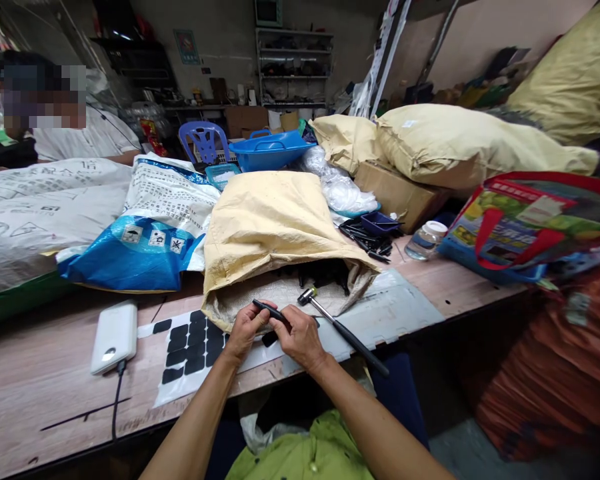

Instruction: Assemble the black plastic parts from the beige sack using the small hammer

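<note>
Both my hands hold a short black rod-like piece [267, 307] in front of the mouth of a beige cloth sack [270, 207]. My left hand [246, 331] pinches it near its left end, and my right hand [300, 335] is wrapped round its right part. Inside the sack's mouth lie dark pieces [325, 273], too shadowed to make out. Right of my hands, a small hammer [353, 337] with a black handle lies slanted, its head at the sack's opening. A white sheet with black square stickers [190, 347] lies left of and partly under my left hand.
A white power bank [115, 337] with a cable lies at the left. Several black pieces [365, 237], a clear jar [425, 241] and a colourful bag [530, 220] stand to the right. Blue-white sacks [145, 220] fill the left, and a co-worker [83, 137] sits beyond.
</note>
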Motion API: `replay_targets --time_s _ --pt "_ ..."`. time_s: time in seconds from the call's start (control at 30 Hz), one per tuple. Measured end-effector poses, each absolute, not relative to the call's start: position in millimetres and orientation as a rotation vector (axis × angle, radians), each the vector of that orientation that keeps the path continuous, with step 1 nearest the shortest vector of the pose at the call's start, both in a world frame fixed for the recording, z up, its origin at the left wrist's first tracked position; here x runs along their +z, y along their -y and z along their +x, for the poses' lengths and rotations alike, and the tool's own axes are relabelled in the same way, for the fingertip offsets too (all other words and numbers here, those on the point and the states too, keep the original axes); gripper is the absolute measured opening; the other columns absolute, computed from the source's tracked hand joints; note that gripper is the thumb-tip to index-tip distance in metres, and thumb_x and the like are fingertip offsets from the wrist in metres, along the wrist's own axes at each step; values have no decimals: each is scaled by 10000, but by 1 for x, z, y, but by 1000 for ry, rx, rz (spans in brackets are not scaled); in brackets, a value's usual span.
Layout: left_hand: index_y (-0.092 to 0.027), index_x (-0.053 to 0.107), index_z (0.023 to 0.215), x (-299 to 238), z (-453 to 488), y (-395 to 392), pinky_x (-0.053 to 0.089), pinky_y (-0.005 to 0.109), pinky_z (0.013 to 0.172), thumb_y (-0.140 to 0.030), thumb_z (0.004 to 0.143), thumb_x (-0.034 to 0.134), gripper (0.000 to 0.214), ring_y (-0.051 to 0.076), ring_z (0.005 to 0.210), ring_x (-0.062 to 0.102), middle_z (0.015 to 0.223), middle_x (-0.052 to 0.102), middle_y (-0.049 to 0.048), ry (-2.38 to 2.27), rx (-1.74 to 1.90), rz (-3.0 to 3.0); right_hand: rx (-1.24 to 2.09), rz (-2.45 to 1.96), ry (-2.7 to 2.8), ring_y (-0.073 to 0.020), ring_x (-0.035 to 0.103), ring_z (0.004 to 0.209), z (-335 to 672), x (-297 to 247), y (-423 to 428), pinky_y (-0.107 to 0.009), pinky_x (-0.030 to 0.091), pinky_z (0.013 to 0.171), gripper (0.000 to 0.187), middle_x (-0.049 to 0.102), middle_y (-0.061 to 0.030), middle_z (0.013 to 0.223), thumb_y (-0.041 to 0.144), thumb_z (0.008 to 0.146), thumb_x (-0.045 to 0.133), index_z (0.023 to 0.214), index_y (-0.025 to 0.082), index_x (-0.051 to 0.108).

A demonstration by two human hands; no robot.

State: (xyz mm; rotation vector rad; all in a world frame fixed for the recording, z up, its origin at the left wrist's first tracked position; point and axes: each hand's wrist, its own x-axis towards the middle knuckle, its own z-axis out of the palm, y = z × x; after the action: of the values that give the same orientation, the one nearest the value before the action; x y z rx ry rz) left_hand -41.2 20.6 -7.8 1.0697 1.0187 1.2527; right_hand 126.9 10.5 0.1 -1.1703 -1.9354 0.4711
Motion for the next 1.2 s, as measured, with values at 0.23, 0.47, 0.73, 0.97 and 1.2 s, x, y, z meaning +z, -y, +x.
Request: replay_targets --time_s 0.23,0.47,0.73,0.97,1.2 --pt "-145 767 989 -11 -43 -19 517 285 817 -401 751 839 357 198 860 678 925 749 69 -997 1232 1027 555 -1164 1876 -162 553 715 129 6 -9 -271 398 671 184 588 -7 757 316 955 571 797 223 556" --pt "-151 743 1010 -3 -41 -16 544 335 832 -331 690 879 392 244 891 730 956 775 80 -1021 1235 1019 575 -1214 1814 -161 572 720 157 20 -5 -268 441 674 112 616 -10 813 282 898 642 988 217 638" --pt "-178 720 920 -11 -29 -23 497 263 730 -334 671 889 339 187 814 677 867 738 30 -1125 1155 1216 169 -1613 1817 -234 610 864 227 29 -5 -336 454 780 219 650 -59 913 258 891 640 1104 215 663" --pt "-223 764 884 -8 -21 -22 457 299 827 -264 769 805 129 211 886 632 906 694 34 -1273 1097 1733 77 -1834 2044 -255 609 882 237 18 10 -331 413 710 141 642 -77 955 281 888 703 1002 231 636" --pt "-256 806 890 -8 -20 -20 432 351 857 -291 758 831 139 250 890 631 894 747 54 -1391 1105 1824 236 -1646 1962 -227 619 871 228 22 13 -323 453 752 94 646 -72 949 240 993 499 962 217 585"
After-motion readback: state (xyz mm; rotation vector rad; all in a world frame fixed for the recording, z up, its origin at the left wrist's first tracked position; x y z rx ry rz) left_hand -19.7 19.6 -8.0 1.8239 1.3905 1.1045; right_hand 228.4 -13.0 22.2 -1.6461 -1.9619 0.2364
